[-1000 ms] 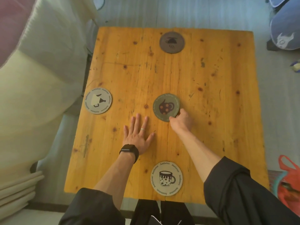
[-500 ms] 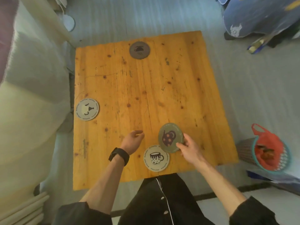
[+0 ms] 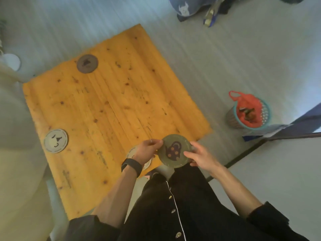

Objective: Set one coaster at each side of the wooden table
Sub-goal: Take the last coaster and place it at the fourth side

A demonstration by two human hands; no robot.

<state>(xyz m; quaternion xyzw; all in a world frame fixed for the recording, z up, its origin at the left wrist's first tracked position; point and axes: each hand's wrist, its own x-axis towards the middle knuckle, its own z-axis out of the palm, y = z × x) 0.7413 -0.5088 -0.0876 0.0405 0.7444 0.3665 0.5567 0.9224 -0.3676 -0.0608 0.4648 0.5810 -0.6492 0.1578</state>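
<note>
Grey floor (image 3: 225, 54) runs around a low wooden table (image 3: 111, 108), its orange-yellow top knotted and scratched, seen at a slant and blurred. At the near right corner of the table both hands hold the green coaster (image 3: 174, 151) off the top: a round olive disc with a dark teapot dotted in orange and a ring of small print at the rim. The left hand (image 3: 147, 150) pinches its left edge with thumb and fingertips closed narrowly on the rim; the right hand (image 3: 199, 156) holds the right edge, fingers spread a little around it. A black band (image 3: 131, 166) sits on the left wrist, and both forearms come out of black sleeves.

Under the left hand lies a pale coaster (image 3: 132, 153) at the near edge, mostly hidden by the hand and wrist, so its picture cannot be read. A cream coaster (image 3: 55, 140) with dark marks lies flat by the left edge. A dark brown coaster (image 3: 87, 64) lies by the far edge. The right side of the table bears none.

Left of the table rises a pale cushioned seat (image 3: 15, 153). On the floor to the right stands a teal basket (image 3: 250, 115) lined with a red bag. Far right, a blue bundle (image 3: 187, 6) lies on the floor.
</note>
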